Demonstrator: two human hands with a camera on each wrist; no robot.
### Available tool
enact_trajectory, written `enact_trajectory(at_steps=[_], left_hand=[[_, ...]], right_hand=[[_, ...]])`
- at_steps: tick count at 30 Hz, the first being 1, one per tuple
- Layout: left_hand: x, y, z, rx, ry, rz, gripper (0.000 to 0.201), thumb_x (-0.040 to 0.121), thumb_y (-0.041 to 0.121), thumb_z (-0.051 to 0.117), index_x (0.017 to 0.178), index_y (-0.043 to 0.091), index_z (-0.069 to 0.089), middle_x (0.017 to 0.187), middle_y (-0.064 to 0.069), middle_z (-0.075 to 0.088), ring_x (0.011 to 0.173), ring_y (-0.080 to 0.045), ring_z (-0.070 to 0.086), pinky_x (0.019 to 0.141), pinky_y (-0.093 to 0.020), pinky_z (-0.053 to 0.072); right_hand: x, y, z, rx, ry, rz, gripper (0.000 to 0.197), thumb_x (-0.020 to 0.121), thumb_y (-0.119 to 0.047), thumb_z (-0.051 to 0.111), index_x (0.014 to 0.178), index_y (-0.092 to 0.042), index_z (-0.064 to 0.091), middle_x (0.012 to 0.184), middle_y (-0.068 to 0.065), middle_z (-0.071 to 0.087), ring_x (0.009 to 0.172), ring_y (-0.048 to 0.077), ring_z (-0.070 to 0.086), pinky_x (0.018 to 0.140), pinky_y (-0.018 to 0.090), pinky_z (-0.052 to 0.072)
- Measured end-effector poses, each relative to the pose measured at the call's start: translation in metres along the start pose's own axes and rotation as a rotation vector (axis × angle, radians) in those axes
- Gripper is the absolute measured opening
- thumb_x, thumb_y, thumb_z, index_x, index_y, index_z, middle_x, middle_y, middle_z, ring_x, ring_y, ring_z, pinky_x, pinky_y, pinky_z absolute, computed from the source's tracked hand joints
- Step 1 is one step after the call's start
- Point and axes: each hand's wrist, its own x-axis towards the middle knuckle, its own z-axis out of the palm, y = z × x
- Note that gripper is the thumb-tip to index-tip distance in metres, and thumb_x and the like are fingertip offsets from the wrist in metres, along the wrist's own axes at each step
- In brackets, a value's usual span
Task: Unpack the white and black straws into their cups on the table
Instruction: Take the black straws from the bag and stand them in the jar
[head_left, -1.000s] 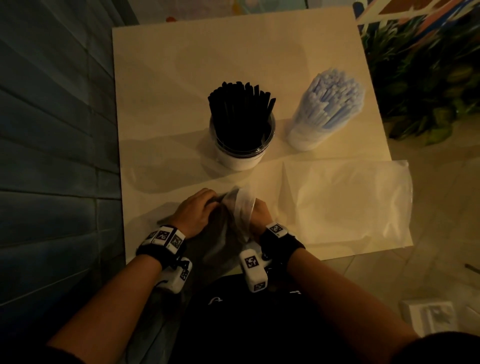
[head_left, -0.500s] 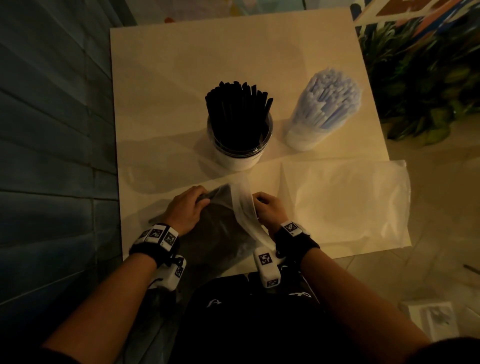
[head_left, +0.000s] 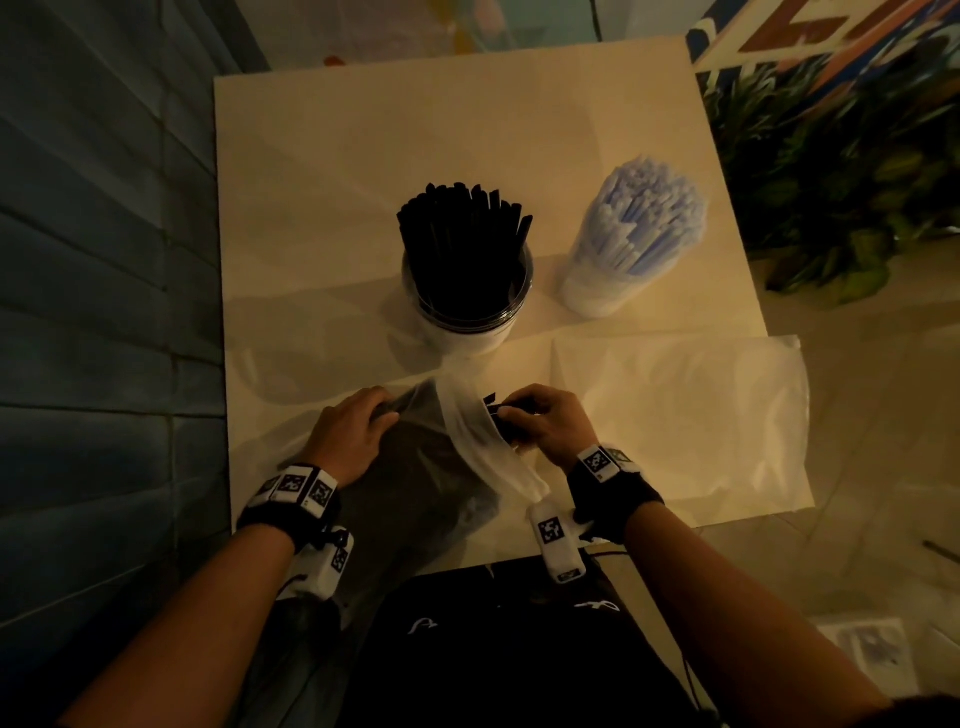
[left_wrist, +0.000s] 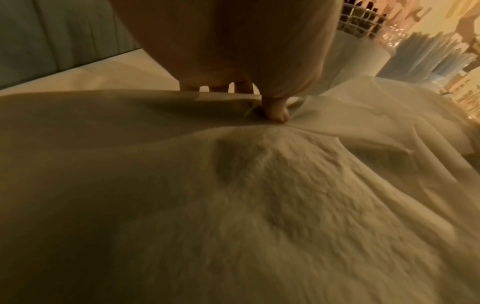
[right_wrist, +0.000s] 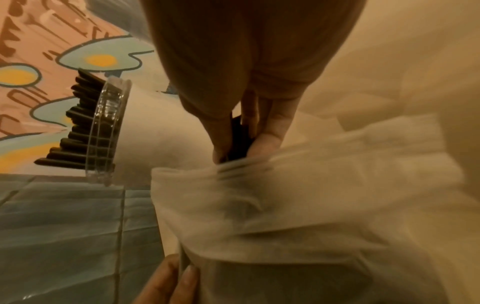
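Left hand: fingers pinch the plastic bag at its mouth and hold it down on the tabletop, nearest the body.
Right hand: fingers grip a small bunch of black straws at the bag's mouth, partly drawn out.
Black cup: just beyond the hands, upright and already crowded with black straws.
White cup: to its right and apart from it, packed with white straws.
Empty wrapper: lies flat to the right of the right hand.
Doing it well: I would keep the bag pinned, pull the bunch straight out along its length, square the ends, then lower them upright into a gap in the black cup.
Hard to see: dim light and cloudy plastic hide how many straws remain in the bag; the bag's near end is hidden by the arms.
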Motion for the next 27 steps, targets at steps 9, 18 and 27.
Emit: enact_trajectory(at_steps=[9, 18, 27], left_hand=[[-0.016, 0.055, -0.003, 0.007, 0.327, 0.180, 0.023, 0.091, 0.028, 0.055, 0.109, 0.013, 0.058, 0.109, -0.007, 0.056, 0.098, -0.026, 0.053, 0.085, -0.040, 0.045], [-0.001, 0.141, 0.026, 0.075, -0.096, 0.294, 0.073, 0.086, 0.054, 0.064, 0.144, 0.019, 0.035, 0.144, 0.001, 0.044, 0.130, -0.016, 0.039, 0.106, -0.024, 0.022], [0.018, 0.130, 0.035, 0.253, -0.101, 0.218, 0.044, 0.078, 0.042, 0.066, 0.115, 0.029, 0.047, 0.110, 0.008, 0.063, 0.107, -0.016, 0.057, 0.101, -0.037, 0.030]], right_hand=[[0.001, 0.001, -0.017, 0.026, 0.031, -0.020, 0.012, 0.086, -0.015, 0.074, 0.094, -0.007, 0.069, 0.075, 0.010, 0.072, 0.055, 0.022, 0.068, 0.054, 0.030, 0.056], [-0.002, 0.001, -0.020, -0.115, 0.029, -0.123, 0.012, 0.086, -0.020, 0.075, 0.094, -0.013, 0.073, 0.082, 0.005, 0.074, 0.070, 0.020, 0.072, 0.064, 0.032, 0.060], [-0.014, -0.016, -0.048, -0.117, 0.098, -0.198, 0.015, 0.086, -0.018, 0.074, 0.096, -0.008, 0.071, 0.081, 0.009, 0.073, 0.059, 0.024, 0.067, 0.056, 0.033, 0.057]])
